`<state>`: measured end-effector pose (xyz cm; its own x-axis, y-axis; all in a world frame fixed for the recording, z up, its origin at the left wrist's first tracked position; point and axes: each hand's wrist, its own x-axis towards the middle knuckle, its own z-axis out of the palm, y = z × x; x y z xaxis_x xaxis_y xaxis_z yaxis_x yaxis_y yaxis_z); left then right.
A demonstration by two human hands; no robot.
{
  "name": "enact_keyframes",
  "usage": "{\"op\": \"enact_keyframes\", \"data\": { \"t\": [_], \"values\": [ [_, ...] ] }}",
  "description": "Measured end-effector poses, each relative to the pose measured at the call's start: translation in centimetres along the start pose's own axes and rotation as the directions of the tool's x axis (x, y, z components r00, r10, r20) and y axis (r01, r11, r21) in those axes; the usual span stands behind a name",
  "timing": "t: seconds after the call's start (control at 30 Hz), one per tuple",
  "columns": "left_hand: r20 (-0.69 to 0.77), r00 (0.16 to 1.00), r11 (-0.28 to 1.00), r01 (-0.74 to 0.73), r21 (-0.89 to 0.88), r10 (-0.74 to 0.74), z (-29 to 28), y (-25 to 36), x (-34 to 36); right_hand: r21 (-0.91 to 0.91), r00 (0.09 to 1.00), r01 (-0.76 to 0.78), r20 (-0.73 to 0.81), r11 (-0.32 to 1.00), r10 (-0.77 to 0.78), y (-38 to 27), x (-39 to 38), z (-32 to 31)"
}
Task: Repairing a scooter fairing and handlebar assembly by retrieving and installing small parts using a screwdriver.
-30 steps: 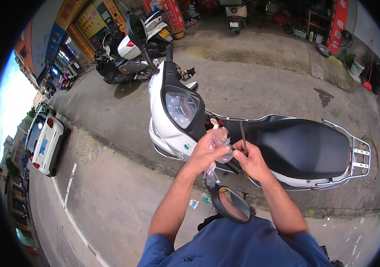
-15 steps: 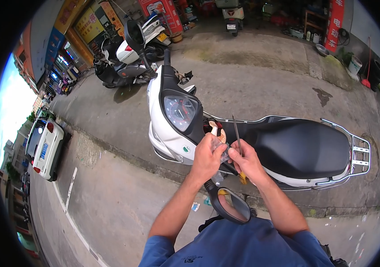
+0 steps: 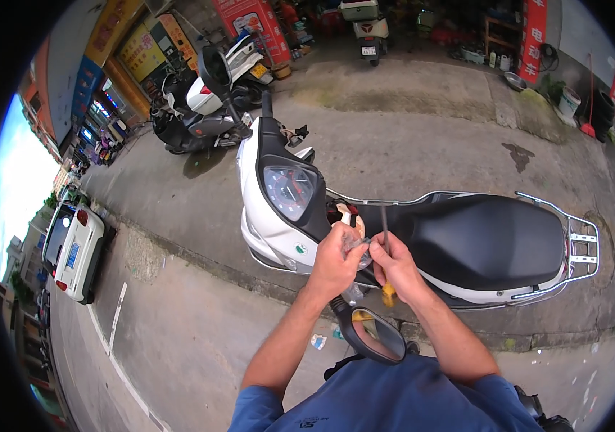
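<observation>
My left hand (image 3: pixel 335 261) is closed with thumb and fingers pinching a small crumpled clear plastic bag (image 3: pixel 356 243). What the bag contains is too small to make out. Close beside it, my right hand (image 3: pixel 396 268) is closed round a screwdriver (image 3: pixel 384 219), its metal shaft standing up past the fingers and its yellow handle hanging below the palm. The right thumb and fingertips meet the bag's edge. Both hands are above the white scooter (image 3: pixel 278 241), between its dial (image 3: pixel 289 189) and black seat (image 3: pixel 498 237). A white and tan part (image 3: pixel 349 214) shows behind the left fingers.
A black mirror (image 3: pixel 373 333) stands between my forearms; another mirror (image 3: pixel 214 68) rises at the scooter's far side. A parked scooter (image 3: pixel 206 93) is at the back left, a white car (image 3: pixel 75 252) at the left. A metal rack (image 3: pixel 582 248) juts behind the seat.
The screwdriver has tilted a little, its tip shifting right and its yellow handle showing more below my right hand. Both hands stay together at the bag.
</observation>
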<state>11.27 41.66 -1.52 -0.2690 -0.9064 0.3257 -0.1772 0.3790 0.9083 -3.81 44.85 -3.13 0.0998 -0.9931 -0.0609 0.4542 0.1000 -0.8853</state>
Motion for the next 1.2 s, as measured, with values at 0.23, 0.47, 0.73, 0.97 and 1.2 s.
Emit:
{"op": "enact_keyframes", "data": {
  "t": [0.23,0.47,0.73,0.97,1.2],
  "values": [
    [-0.025,0.998,0.972,-0.068,-0.226,0.064,1.4,-0.4,-0.5,0.178,1.0,0.002,0.015,0.984,-0.004,0.7,0.2,-0.9],
    [-0.131,0.948,0.956,-0.294,-0.021,0.289,1.8,-1.2,-1.5,0.325,0.967,0.064,-0.253,0.943,0.021,1.2,0.6,-0.2],
    [-0.124,0.982,0.956,0.101,-0.275,-0.139,-1.7,0.7,-0.7,0.367,0.991,0.107,-0.118,0.924,-0.068,-1.0,1.0,-3.3],
    [0.253,0.942,0.945,0.272,-0.183,-0.222,-2.0,1.1,-0.2,0.196,0.981,0.191,-0.065,0.962,-0.182,0.0,-0.2,-1.4],
    [0.32,0.92,0.918,0.312,-0.243,-0.228,-1.5,0.8,0.0,-0.099,0.956,0.274,0.139,0.957,-0.259,0.6,-0.7,-1.8]
  ]
}}
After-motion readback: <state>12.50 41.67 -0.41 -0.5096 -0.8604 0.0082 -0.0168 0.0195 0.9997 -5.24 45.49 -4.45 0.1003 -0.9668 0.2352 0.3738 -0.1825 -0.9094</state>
